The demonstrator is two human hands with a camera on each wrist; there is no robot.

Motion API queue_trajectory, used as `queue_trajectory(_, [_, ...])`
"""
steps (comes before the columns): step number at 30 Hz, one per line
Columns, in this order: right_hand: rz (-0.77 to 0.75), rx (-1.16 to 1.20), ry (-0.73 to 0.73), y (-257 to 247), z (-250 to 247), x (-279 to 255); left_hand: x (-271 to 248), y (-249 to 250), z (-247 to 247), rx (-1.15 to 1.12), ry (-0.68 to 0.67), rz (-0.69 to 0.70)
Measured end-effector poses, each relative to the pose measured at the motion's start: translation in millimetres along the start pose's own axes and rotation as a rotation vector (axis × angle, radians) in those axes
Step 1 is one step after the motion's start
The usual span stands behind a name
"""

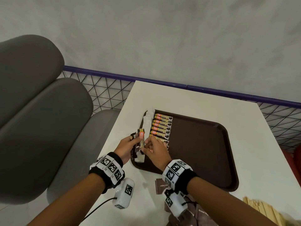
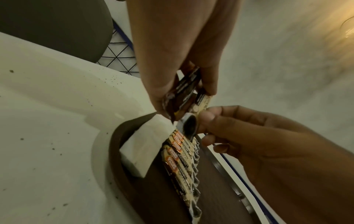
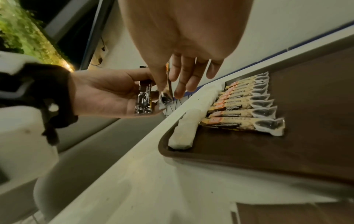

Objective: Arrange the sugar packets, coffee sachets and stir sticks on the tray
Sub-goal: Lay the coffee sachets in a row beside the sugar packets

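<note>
The left hand point(image 1: 126, 146) holds a small bunch of coffee sachets point(image 1: 136, 144) just over the near left corner of the brown tray point(image 1: 203, 144), its fingers and thumb curled round them so they stand nearly upright. The right hand point(image 1: 156, 150) meets it there: thumb and forefinger pinch the lower end of one sachet point(image 2: 188, 125) from that bunch, the end printed with a dark cup, while the other fingers point(image 3: 184, 75) hang loosely spread and touch nothing. On the tray a row of coffee sachets point(image 1: 161, 126) lies side by side along the left part, orange labels toward the left rim, each touching the next. White packets point(image 3: 186, 128) lie in a line between that row and the tray's left rim. On the white table point(image 1: 179, 98), near the person and off the tray, brown sugar packets point(image 1: 162, 185) lie partly under the right wrist, and wooden stir sticks point(image 1: 260, 209) sit in a loose heap at the near right edge
</note>
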State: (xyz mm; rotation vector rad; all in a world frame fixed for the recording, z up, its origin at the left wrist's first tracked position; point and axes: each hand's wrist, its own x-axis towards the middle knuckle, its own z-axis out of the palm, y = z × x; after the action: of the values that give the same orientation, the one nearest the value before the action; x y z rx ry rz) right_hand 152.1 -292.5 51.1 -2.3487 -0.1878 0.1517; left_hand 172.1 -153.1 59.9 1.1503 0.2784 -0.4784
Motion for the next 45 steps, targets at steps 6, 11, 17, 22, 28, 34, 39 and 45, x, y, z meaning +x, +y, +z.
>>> queue_trajectory(6, [-0.009,0.075,0.043,6,-16,0,-2,2,-1,0.004,-0.041,0.029])
queue_trajectory(11, [-0.044,-0.032,0.104,9,-34,-1,1,5,8,-0.015,0.020,0.084])
queue_trajectory(17, [-0.111,-0.116,0.143,24,-45,-11,5,3,0,0.167,0.069,0.084])
queue_trajectory(22, [-0.154,-0.229,0.221,25,-53,-9,5,-2,0,0.172,0.085,0.056])
queue_trajectory(28, [-0.235,-0.440,0.185,26,-46,-11,3,-7,2,0.165,0.068,0.024])
queue_trajectory(34, [-0.225,-0.503,0.201,37,-36,-15,4,-16,0,0.151,0.015,-0.042])
queue_trajectory(39, [-0.164,-0.497,0.084,48,-26,-26,5,-12,-9,0.064,0.131,-0.026])
queue_trajectory(45, [-0.115,-0.605,-0.002,55,-8,-30,6,-3,-26,0.239,0.276,0.022])
